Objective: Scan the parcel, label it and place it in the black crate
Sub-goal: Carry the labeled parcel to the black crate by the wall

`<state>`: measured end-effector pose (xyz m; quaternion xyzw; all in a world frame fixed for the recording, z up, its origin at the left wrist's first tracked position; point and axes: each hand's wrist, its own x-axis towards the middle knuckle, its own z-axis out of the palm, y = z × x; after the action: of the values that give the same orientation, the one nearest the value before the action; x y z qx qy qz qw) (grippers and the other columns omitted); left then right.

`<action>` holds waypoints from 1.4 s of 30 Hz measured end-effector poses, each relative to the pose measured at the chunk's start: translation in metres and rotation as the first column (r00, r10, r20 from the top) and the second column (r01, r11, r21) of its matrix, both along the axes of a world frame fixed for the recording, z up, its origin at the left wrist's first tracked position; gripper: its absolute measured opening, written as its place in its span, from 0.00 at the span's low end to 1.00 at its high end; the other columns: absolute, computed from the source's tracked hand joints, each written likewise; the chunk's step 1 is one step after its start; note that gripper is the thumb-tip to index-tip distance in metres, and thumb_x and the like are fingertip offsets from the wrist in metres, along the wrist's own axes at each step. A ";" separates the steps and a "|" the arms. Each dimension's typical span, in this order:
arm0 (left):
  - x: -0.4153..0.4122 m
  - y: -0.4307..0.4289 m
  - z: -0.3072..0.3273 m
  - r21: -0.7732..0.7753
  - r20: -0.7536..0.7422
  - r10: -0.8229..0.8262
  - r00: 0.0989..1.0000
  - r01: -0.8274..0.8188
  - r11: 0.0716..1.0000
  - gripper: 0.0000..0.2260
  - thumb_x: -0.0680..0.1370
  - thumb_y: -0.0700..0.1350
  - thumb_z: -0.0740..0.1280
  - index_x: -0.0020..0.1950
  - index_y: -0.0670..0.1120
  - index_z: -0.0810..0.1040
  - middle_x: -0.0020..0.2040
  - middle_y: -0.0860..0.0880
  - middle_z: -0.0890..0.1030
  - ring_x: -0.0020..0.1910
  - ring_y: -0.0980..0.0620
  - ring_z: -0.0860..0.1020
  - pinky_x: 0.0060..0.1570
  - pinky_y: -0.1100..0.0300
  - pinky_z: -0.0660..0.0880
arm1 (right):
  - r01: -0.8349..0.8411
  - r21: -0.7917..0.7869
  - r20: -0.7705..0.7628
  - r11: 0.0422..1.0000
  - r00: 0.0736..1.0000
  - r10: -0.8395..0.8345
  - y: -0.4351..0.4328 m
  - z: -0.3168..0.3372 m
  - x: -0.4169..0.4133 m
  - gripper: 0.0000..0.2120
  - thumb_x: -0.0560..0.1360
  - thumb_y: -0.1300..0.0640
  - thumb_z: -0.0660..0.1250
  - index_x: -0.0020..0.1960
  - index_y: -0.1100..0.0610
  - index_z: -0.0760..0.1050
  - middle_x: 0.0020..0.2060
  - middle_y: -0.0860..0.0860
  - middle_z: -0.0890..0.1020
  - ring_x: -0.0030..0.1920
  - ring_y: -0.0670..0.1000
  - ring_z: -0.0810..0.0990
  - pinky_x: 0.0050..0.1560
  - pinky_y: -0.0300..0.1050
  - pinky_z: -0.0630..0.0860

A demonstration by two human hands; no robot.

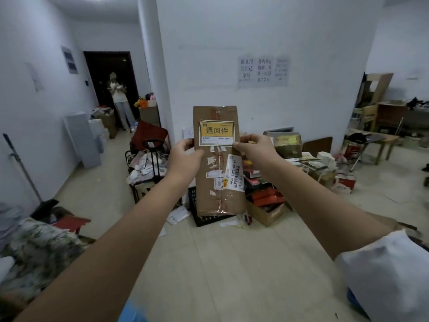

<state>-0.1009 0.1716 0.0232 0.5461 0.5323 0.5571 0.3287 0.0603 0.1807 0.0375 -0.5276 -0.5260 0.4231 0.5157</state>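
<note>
Brown cardboard — the parcel (218, 163) — stood upright in the air, held out at arm's length above bare floor tiles (209, 263) that lay open in front of it. The left hand (185, 154) pinched the parcel's left edge; the right hand (253, 145) pinched its right edge, fingertips on the corner of the yellow label (216, 132) stuck to its upper face. Lower right on the parcel sat a white barcode sticker (235, 174). Behind the parcel's bottom edge the black crate (193, 205) rested on the floor — boxes (264, 210) crowded just right of the parcel, a white wall (255, 43) beyond.
</note>
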 end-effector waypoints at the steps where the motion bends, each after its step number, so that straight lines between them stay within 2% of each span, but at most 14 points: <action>1: 0.003 0.005 0.000 -0.009 -0.014 -0.014 1.000 0.014 1.000 0.20 0.77 0.40 0.64 0.68 0.46 0.70 0.54 0.53 0.74 0.51 0.51 0.76 0.51 0.55 0.76 | 0.004 -0.005 -0.008 1.000 1.000 -0.004 0.006 -0.002 0.003 0.13 0.75 0.59 0.67 0.59 0.60 0.72 0.53 0.57 0.82 0.51 0.58 0.83 0.53 0.61 0.80; 6: 0.008 0.031 -0.004 -0.061 -0.001 -0.011 1.000 0.011 0.998 0.18 0.76 0.40 0.65 0.65 0.48 0.71 0.53 0.50 0.78 0.50 0.49 0.80 0.48 0.53 0.79 | 0.001 0.008 -0.037 1.000 0.999 0.000 0.042 -0.011 0.000 0.10 0.75 0.58 0.67 0.55 0.57 0.72 0.50 0.55 0.82 0.49 0.56 0.84 0.50 0.59 0.82; 10: -0.001 0.060 -0.006 -0.077 0.060 0.001 0.998 0.004 0.997 0.14 0.76 0.39 0.64 0.60 0.52 0.70 0.44 0.55 0.78 0.42 0.56 0.79 0.36 0.60 0.76 | 0.001 0.042 0.001 0.999 1.000 -0.001 0.076 -0.018 -0.015 0.09 0.75 0.58 0.68 0.53 0.54 0.71 0.49 0.53 0.81 0.49 0.54 0.83 0.49 0.58 0.82; 12: -0.008 0.081 -0.008 -0.088 0.088 0.009 0.996 -0.001 0.996 0.16 0.76 0.39 0.64 0.62 0.50 0.69 0.46 0.54 0.78 0.44 0.53 0.80 0.39 0.58 0.78 | -0.021 0.059 0.021 0.998 1.000 0.019 0.097 -0.021 -0.025 0.08 0.75 0.58 0.67 0.53 0.54 0.71 0.46 0.51 0.80 0.48 0.53 0.83 0.50 0.56 0.82; 15: -0.020 0.120 -0.011 -0.074 0.091 0.020 0.996 -0.013 0.997 0.19 0.75 0.38 0.64 0.65 0.48 0.68 0.53 0.50 0.79 0.52 0.49 0.79 0.49 0.52 0.79 | -0.024 0.086 0.030 0.996 0.999 0.022 0.135 -0.023 -0.041 0.10 0.76 0.59 0.65 0.57 0.56 0.71 0.46 0.49 0.79 0.47 0.52 0.82 0.48 0.52 0.82; 17: -0.031 0.151 -0.012 -0.056 0.099 0.013 0.995 -0.007 0.998 0.17 0.75 0.38 0.65 0.62 0.50 0.69 0.53 0.50 0.78 0.52 0.50 0.79 0.48 0.54 0.79 | -0.002 0.098 0.027 0.995 1.000 -0.001 0.166 -0.024 -0.055 0.12 0.76 0.59 0.65 0.59 0.57 0.71 0.48 0.51 0.79 0.47 0.51 0.81 0.43 0.49 0.81; 21: -0.066 0.220 -0.004 -0.051 0.138 0.028 0.990 -0.021 0.998 0.14 0.74 0.39 0.65 0.58 0.52 0.71 0.53 0.50 0.80 0.51 0.49 0.80 0.52 0.48 0.80 | 0.044 0.063 0.017 0.997 0.999 -0.045 0.235 -0.018 -0.096 0.08 0.77 0.59 0.64 0.56 0.56 0.72 0.51 0.53 0.80 0.44 0.50 0.81 0.42 0.48 0.80; 26: -0.102 0.294 0.008 -0.053 0.183 -0.024 0.983 0.034 0.998 0.19 0.75 0.37 0.64 0.65 0.48 0.70 0.48 0.52 0.80 0.44 0.53 0.80 0.38 0.59 0.78 | 0.045 0.056 -0.065 0.997 0.997 -0.041 0.305 -0.011 -0.136 0.13 0.77 0.60 0.62 0.61 0.56 0.70 0.49 0.51 0.79 0.43 0.48 0.80 0.45 0.48 0.79; 29: -0.116 0.325 0.010 -0.081 0.211 -0.050 0.976 0.069 0.994 0.21 0.75 0.37 0.65 0.67 0.47 0.68 0.56 0.48 0.80 0.47 0.52 0.80 0.33 0.64 0.75 | 0.030 0.051 -0.043 0.998 0.999 -0.028 0.337 -0.016 -0.155 0.15 0.78 0.59 0.61 0.64 0.57 0.69 0.54 0.52 0.79 0.46 0.50 0.80 0.50 0.52 0.79; 30: -0.120 0.334 0.009 -0.087 0.203 -0.052 0.978 0.071 0.994 0.20 0.75 0.37 0.65 0.67 0.47 0.68 0.55 0.49 0.80 0.46 0.53 0.79 0.33 0.65 0.74 | 0.035 0.054 -0.029 0.998 0.999 -0.033 0.347 -0.017 -0.160 0.16 0.78 0.59 0.61 0.65 0.57 0.69 0.54 0.52 0.79 0.47 0.51 0.80 0.49 0.52 0.79; 33: -0.134 0.358 0.006 -0.087 0.214 -0.048 0.976 0.068 0.994 0.20 0.75 0.37 0.64 0.66 0.47 0.70 0.45 0.55 0.79 0.42 0.57 0.78 0.36 0.63 0.74 | 0.060 0.092 0.020 0.994 0.998 -0.062 0.378 -0.020 -0.175 0.18 0.77 0.60 0.63 0.66 0.55 0.69 0.52 0.48 0.78 0.47 0.49 0.79 0.40 0.43 0.75; 35: -0.145 0.378 0.006 -0.082 0.239 -0.030 0.970 0.051 0.995 0.20 0.75 0.36 0.63 0.66 0.47 0.71 0.42 0.56 0.78 0.42 0.56 0.79 0.38 0.61 0.76 | 0.060 0.106 0.011 0.993 0.998 -0.061 0.399 -0.021 -0.185 0.18 0.76 0.61 0.63 0.65 0.54 0.69 0.51 0.48 0.78 0.46 0.48 0.79 0.38 0.41 0.74; 39: -0.162 0.420 0.006 -0.080 0.251 -0.016 0.968 0.037 0.996 0.21 0.76 0.36 0.63 0.68 0.46 0.69 0.42 0.55 0.78 0.40 0.56 0.79 0.34 0.62 0.75 | 0.023 0.114 -0.022 0.993 1.000 -0.020 0.445 -0.020 -0.202 0.18 0.76 0.61 0.64 0.65 0.53 0.70 0.53 0.49 0.79 0.47 0.49 0.80 0.40 0.43 0.75; 42: -0.166 0.460 0.000 -0.076 0.208 -0.025 0.978 0.042 0.996 0.24 0.75 0.36 0.64 0.70 0.47 0.67 0.47 0.53 0.79 0.46 0.53 0.80 0.42 0.58 0.78 | 0.023 0.139 -0.018 0.990 1.000 -0.021 0.487 -0.023 -0.207 0.18 0.75 0.61 0.64 0.65 0.52 0.70 0.54 0.49 0.80 0.50 0.50 0.81 0.47 0.48 0.79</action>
<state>-0.2664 0.6313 0.0233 0.4805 0.5077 0.5837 0.4131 -0.1463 0.6679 0.0150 -0.4924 -0.5442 0.3841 0.5602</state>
